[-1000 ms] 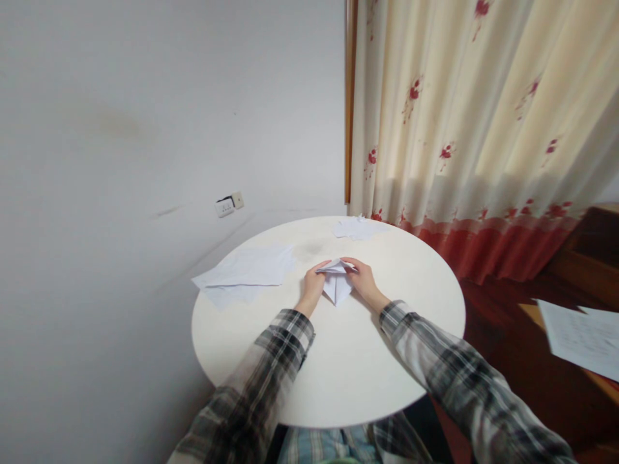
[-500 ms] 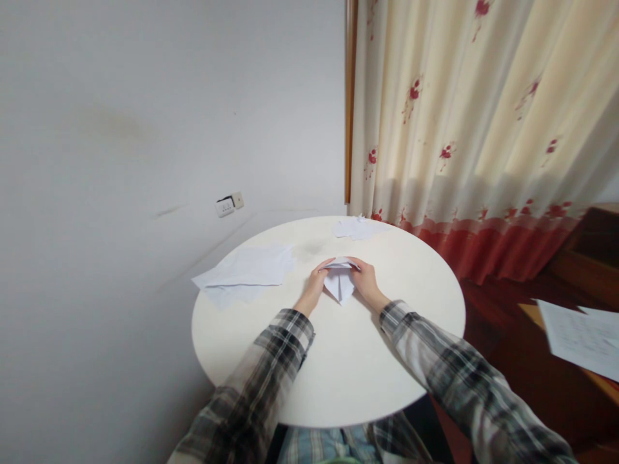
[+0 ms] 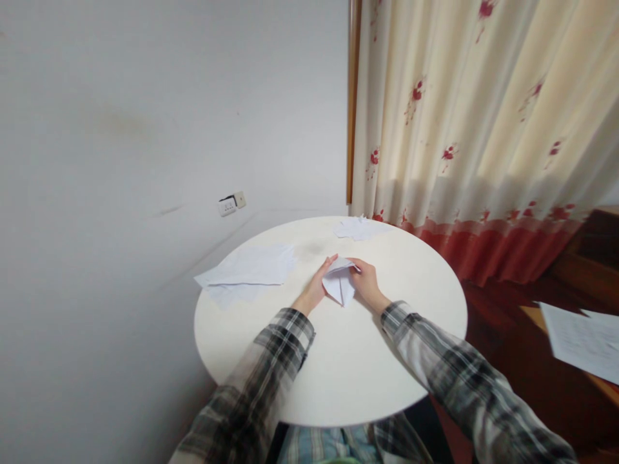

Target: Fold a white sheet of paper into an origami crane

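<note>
A folded white paper (image 3: 340,285), pointed toward me, lies on the round white table (image 3: 338,374) between my hands. My left hand (image 3: 316,285) rests against its left edge with the fingers stretched along the fold. On the paper's right side, my right hand (image 3: 365,282) pinches the top right corner, fingers closed on it. Both arms wear plaid sleeves.
A loose pile of white sheets (image 3: 247,273) lies at the table's left rim. A crumpled paper (image 3: 356,227) sits at the far edge near the flowered curtain (image 3: 474,129). Printed sheets (image 3: 580,340) rest on a dark wooden surface at right. A wall socket (image 3: 229,203) is on the left wall.
The folded paper has been pressed flatter and shifted slightly right. My left fingers have stretched out along its edge; my right hand keeps its pinch.
</note>
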A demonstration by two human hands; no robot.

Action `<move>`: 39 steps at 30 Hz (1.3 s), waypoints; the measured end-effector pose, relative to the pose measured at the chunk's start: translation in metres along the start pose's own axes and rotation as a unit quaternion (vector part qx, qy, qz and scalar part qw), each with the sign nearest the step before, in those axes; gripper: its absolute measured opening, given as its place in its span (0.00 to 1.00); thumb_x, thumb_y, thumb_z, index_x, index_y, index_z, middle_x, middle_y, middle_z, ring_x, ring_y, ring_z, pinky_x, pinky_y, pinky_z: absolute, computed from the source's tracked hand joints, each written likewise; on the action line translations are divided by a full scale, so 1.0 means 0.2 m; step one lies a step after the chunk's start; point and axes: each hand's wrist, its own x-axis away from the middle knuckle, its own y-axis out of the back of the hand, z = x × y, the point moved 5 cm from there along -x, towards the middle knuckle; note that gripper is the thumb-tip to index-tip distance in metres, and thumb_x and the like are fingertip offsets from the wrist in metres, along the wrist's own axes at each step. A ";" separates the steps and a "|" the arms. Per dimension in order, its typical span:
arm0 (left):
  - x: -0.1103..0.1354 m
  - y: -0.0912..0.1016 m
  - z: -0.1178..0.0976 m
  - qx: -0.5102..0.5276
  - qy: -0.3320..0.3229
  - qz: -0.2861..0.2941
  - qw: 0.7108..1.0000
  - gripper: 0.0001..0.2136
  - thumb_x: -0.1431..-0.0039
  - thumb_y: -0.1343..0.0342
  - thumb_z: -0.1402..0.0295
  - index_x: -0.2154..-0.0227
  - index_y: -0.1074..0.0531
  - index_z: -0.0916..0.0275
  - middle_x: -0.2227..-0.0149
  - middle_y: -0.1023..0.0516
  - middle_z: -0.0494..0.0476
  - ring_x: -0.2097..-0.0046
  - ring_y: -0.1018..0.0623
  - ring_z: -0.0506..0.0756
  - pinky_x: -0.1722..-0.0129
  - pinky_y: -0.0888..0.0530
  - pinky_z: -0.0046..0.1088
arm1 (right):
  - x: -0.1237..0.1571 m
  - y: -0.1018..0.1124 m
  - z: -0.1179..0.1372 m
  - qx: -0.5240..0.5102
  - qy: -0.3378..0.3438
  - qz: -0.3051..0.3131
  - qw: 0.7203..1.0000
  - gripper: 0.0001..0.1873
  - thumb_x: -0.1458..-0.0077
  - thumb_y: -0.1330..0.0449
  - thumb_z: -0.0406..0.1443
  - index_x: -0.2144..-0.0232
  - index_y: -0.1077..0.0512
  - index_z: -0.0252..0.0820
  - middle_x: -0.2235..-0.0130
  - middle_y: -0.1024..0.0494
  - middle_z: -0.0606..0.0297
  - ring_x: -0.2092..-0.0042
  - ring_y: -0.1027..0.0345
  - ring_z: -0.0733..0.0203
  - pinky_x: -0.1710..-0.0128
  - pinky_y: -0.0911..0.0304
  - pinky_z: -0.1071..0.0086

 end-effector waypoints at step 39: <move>-0.08 0.21 0.00 -0.070 0.038 -0.042 0.996 0.10 0.54 0.42 0.67 0.69 0.26 0.66 0.71 0.23 0.57 0.70 0.27 0.52 0.69 0.32 0.27 | 0.03 -0.01 0.15 0.070 0.112 0.075 0.988 0.13 0.58 0.51 0.26 0.71 0.29 0.40 0.68 0.26 0.62 0.65 0.33 0.62 0.64 0.40 0.71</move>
